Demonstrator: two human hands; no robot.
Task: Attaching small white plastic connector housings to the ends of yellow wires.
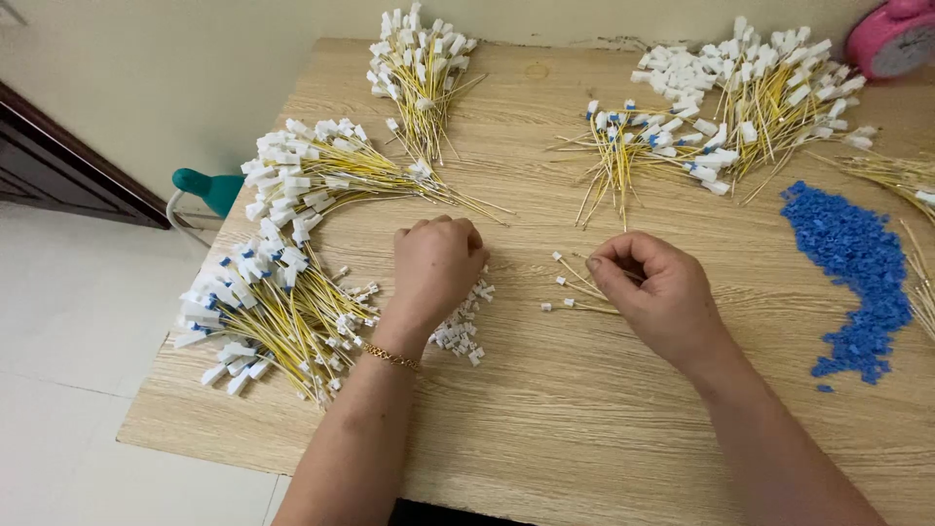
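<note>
At the middle of the wooden surface (pixel 545 429), the left hand (pixel 435 265) is curled into a loose fist, knuckles up, resting on a small heap of loose white plastic connectors (pixel 462 326); whether anything is held inside the fist cannot be told. A thin gold bracelet (pixel 392 357) is worn on that wrist. Just to the right, the right hand (pixel 657 297) is closed in a pinch, thumb against the bent fingers, on the ends of a few thin yellow wires (pixel 573 287) that lie fanned on the surface, each tipped with a small white end piece.

To the left of the left hand, a large bundle of yellow wires with white and blue plugs (pixel 263 317) is spread near the surface's edge. Above it, a second bundle with white plugs (pixel 317 175) is laid, and a third bundle (pixel 421 63) is seen at the far edge. Beyond the right hand, a sheaf with blue-and-white ends (pixel 633 146) is placed beside a bigger pile of white-tipped wires (pixel 769 83). At the right, a long heap of small blue plastic pieces (pixel 857 273) is spread, with more wires (pixel 901 175) beside it. A pink round object (pixel 891 39) is partly seen at the top corner, and a teal object (pixel 206 187) shows beyond the left edge, over the pale floor (pixel 68 321).
</note>
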